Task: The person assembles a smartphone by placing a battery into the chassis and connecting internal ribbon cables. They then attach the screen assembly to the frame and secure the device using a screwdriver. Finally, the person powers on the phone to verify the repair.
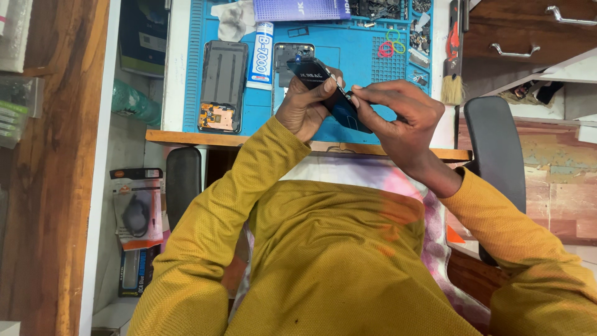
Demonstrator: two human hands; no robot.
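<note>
My left hand [305, 106] grips a dark phone part [314, 73] with a glossy blue-black surface, holding it tilted above the blue work mat [354, 50]. My right hand [398, 115] pinches a thin metal tool [344, 93] whose tip touches the part's edge, and also steadies the part's lower end. Both sleeves are mustard yellow. Behind the hands an opened phone body [292, 59] lies on the mat, partly hidden.
A phone frame with an exposed orange circuit board [221, 87] lies left on the mat beside a white glue tube [262, 56]. Coloured rubber bands [392, 43], small parts, a brush [453, 81], chair armrests [497, 149] and wooden drawers [528, 31] surround the mat.
</note>
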